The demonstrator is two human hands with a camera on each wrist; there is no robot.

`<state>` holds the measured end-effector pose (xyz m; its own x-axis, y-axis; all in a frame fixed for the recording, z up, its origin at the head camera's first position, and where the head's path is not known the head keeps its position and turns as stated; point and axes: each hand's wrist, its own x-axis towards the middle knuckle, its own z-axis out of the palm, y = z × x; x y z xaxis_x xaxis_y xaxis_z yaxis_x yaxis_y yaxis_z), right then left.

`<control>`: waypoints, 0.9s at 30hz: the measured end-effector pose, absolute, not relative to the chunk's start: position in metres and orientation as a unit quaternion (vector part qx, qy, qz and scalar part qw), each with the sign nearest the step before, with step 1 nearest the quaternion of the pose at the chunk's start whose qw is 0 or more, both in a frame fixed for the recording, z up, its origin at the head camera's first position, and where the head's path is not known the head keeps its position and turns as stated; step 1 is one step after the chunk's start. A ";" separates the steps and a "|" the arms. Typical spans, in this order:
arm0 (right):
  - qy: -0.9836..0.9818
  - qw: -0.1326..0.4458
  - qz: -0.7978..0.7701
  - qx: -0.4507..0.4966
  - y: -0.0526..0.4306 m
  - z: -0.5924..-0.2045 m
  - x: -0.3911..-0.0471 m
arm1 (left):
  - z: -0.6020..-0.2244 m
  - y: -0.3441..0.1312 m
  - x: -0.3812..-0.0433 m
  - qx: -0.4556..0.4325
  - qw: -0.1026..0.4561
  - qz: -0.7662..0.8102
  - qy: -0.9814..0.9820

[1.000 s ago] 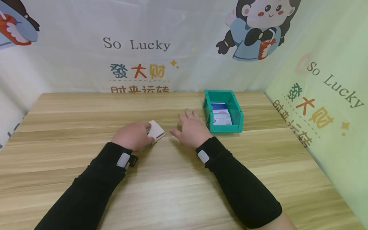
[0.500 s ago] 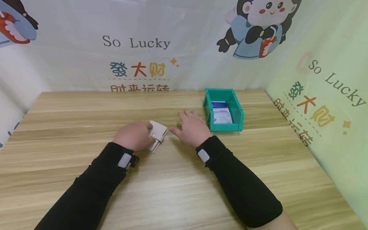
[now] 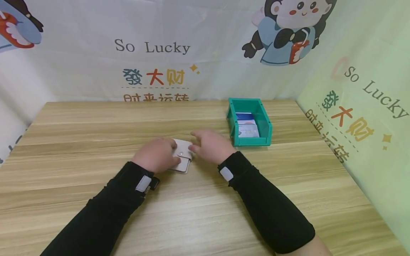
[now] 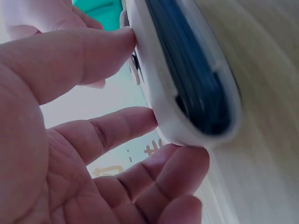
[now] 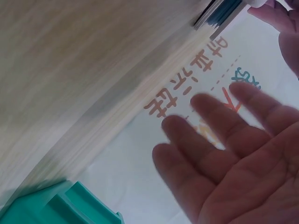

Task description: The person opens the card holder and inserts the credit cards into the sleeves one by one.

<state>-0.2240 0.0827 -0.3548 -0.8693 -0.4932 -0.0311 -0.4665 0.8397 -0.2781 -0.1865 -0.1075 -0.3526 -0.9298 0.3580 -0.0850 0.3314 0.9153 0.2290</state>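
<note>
In the head view, a whitish card holder [image 3: 184, 146] with a snap strap [image 3: 185, 155] lies shut on the wooden table. My left hand [image 3: 156, 155] grips its left side. From the left wrist, the thumb and index fingertip touch the cover [image 4: 170, 114], with other fingers against the rounded spine; dark blue sleeves show inside. My right hand [image 3: 213, 147] is just right of the card holder, its thumb tip at that edge. The right wrist view has its fingers [image 5: 217, 126] loosely extended with nothing in them.
A green bin [image 3: 252, 142] holding several cards [image 3: 248, 131] stands beyond the right hand, near the table's back edge. Printed white cloth [image 3: 211, 53] hangs behind the table [image 3: 192, 213] and along its right side.
My left hand has slid the card holder to the right and turned it, so its strap faces the right hand. The right hand's fingers have drawn in and its thumb now meets the edge.
</note>
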 end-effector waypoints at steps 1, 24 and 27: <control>0.956 0.054 -0.137 -0.255 0.083 -0.355 -0.224 | -0.353 -0.106 -0.186 0.181 0.064 0.108 0.976; 0.931 0.104 -0.111 -0.333 0.077 -0.353 -0.215 | -0.355 -0.094 -0.174 0.188 0.077 0.128 0.971; 0.930 0.100 -0.106 -0.337 0.077 -0.352 -0.215 | -0.354 -0.094 -0.174 0.187 0.068 0.131 0.971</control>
